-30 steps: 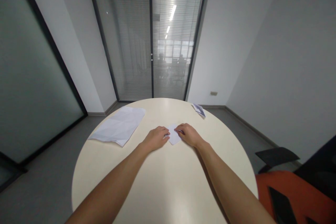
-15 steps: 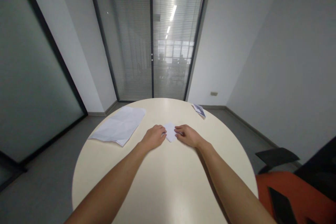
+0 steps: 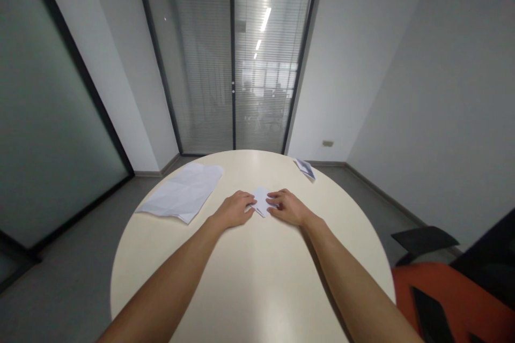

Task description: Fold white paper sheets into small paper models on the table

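Observation:
Between my two hands, a small folded piece of white paper point(image 3: 261, 199) lies on the round cream table point(image 3: 249, 273). My left hand point(image 3: 237, 209) grips its left side, with the fingertips on top and the thumb at the near edge. On the opposite side, my right hand point(image 3: 288, 207) has its bent fingers and thumb closed on the right part of the paper. A narrow slit or flap edge shows at the paper's near corner. The fingers cover both side corners.
Creased white sheets point(image 3: 183, 190) lie on the table's left part. A folded paper with a dark print point(image 3: 306, 169) sits by the far right edge. An orange chair point(image 3: 454, 300) with black armrests stands at the right. Glass panels with blinds point(image 3: 233, 64) rise beyond the table.
The folded paper's near edge looks slightly different, with its near corner shifted a little to the right. My left thumb has moved slightly down; both hands stay on the paper.

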A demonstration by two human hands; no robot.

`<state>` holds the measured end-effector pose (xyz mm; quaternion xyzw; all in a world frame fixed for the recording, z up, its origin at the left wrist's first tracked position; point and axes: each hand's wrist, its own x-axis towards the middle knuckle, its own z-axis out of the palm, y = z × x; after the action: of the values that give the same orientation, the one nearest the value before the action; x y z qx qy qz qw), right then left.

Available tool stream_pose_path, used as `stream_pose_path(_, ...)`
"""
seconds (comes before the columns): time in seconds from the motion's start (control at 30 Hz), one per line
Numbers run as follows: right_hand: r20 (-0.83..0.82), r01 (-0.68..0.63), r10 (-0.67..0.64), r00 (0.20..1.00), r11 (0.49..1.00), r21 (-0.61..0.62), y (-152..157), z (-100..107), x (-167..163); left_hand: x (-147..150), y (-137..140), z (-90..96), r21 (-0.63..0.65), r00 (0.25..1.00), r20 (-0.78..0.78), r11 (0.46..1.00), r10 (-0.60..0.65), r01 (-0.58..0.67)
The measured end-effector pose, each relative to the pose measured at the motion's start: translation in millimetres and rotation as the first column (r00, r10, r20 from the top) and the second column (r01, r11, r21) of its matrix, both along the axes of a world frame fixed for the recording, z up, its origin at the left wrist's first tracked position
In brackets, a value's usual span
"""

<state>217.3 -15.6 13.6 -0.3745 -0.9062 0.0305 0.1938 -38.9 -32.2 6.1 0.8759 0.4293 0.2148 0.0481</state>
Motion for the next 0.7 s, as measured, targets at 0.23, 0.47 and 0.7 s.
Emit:
stream_pose_path(0.23,-0.111,-0.005,-0.004,0.994,0.996,-0.084,-2.1,-0.7,0.8,0.7,-0.4,1.5,-0.014,1.0,0.002,1.0,-0.005,0.005)
stream_pose_path(0.47,-0.151,-0.034,0.001,0.988,0.976,-0.214,-10.9,11.4,-4.3,0.2,1.3,0.1,-0.022,1.0,0.007,1.0,0.014,-0.014)
stream_pose_path(0.7,-0.162,-0.028,-0.004,0.987,0.981,-0.194,-9.3,9.7,-3.7,2.2,0.5,3.8,-0.027,0.999,0.01,0.998,0.048,-0.048)
